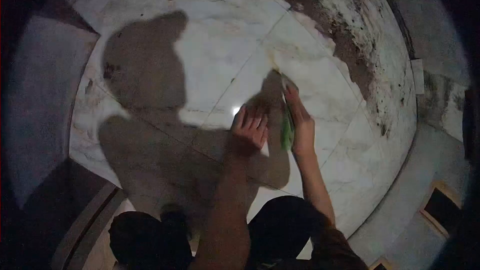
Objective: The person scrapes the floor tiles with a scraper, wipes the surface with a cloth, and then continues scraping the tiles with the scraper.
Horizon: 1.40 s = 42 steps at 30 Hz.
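My right hand (300,115) is closed round a slim tool with a green handle (286,132); its thin tip points away from me and touches or hovers near the pale marble floor (220,60). Just beyond the tip is a small yellowish-brown stain (271,57). To the left, my left hand (249,129) lies palm down on the floor with its fingers slightly apart, holding nothing. The shadow between the hands dims the detail there.
Dark dirt (350,45) runs along the floor at the upper right. My dark-clothed knees (282,220) show at the bottom. Grey walls border both sides, and a framed dark opening (442,207) is at the lower right.
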Each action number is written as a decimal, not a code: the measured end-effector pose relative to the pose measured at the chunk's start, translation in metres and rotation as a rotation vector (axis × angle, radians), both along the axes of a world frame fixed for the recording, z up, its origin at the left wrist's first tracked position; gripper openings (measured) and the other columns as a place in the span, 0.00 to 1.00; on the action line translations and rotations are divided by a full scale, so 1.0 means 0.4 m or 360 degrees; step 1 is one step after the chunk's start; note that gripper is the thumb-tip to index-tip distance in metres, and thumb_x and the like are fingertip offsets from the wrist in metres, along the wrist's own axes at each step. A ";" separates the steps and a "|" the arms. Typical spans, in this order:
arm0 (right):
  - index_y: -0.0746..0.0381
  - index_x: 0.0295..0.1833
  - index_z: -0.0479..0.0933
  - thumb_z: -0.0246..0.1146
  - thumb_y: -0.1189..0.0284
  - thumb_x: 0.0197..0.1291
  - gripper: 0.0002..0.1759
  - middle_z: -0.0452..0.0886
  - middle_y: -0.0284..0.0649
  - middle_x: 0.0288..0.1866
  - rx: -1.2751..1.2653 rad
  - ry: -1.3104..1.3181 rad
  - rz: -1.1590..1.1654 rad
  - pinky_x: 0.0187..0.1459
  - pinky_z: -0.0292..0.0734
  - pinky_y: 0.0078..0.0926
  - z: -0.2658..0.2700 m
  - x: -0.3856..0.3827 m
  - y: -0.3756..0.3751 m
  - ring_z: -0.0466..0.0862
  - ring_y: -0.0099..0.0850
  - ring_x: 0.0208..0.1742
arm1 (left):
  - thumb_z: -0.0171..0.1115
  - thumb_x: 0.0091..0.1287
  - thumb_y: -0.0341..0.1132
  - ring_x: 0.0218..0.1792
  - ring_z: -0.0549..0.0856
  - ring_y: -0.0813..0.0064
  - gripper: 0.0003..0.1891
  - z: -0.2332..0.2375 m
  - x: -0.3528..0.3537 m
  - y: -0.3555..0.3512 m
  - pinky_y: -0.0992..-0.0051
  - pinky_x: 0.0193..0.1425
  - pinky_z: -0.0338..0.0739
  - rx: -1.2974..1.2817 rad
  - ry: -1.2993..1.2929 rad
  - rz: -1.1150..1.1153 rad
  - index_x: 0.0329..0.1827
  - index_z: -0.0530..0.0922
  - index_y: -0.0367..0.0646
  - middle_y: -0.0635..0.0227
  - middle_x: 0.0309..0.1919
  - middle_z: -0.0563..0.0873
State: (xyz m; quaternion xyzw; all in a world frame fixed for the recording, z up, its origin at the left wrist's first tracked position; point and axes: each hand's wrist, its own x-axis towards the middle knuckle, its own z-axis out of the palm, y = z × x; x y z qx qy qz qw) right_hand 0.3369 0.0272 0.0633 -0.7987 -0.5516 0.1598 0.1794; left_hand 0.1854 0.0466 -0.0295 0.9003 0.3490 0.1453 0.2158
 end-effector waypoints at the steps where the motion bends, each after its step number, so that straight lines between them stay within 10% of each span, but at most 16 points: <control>1: 0.53 0.74 0.71 0.55 0.79 0.66 0.30 0.70 0.44 0.76 -0.0082 0.0064 -0.0065 0.69 0.74 0.42 -0.007 -0.015 -0.070 0.74 0.45 0.72 | 0.54 0.71 0.41 0.75 0.69 0.60 0.26 0.003 0.004 0.007 0.53 0.80 0.58 0.0021 -0.0113 0.0039 0.70 0.74 0.37 0.55 0.74 0.72; 8: 0.56 0.76 0.68 0.49 0.75 0.73 0.27 0.67 0.46 0.78 -0.0022 0.0178 -0.0210 0.77 0.61 0.35 -0.077 0.182 -0.125 0.66 0.41 0.79 | 0.52 0.72 0.36 0.76 0.68 0.61 0.27 0.028 0.003 0.010 0.55 0.80 0.57 0.0117 -0.0076 -0.0006 0.73 0.71 0.36 0.57 0.76 0.70; 15: 0.55 0.79 0.62 0.51 0.85 0.66 0.35 0.59 0.42 0.83 -0.0342 0.0049 -0.0072 0.77 0.63 0.38 -0.086 -0.168 -0.461 0.58 0.45 0.82 | 0.49 0.73 0.41 0.80 0.59 0.65 0.31 0.007 0.004 0.001 0.55 0.83 0.49 0.0022 0.0138 -0.0053 0.78 0.62 0.42 0.61 0.81 0.60; 42: 0.61 0.76 0.64 0.56 0.85 0.57 0.38 0.64 0.45 0.80 -0.0055 -0.0163 -0.0048 0.77 0.65 0.37 -0.129 -0.362 -0.679 0.63 0.41 0.80 | 0.47 0.76 0.36 0.77 0.65 0.59 0.26 0.002 -0.023 0.010 0.53 0.81 0.55 0.0403 -0.0050 -0.0471 0.76 0.62 0.39 0.58 0.80 0.59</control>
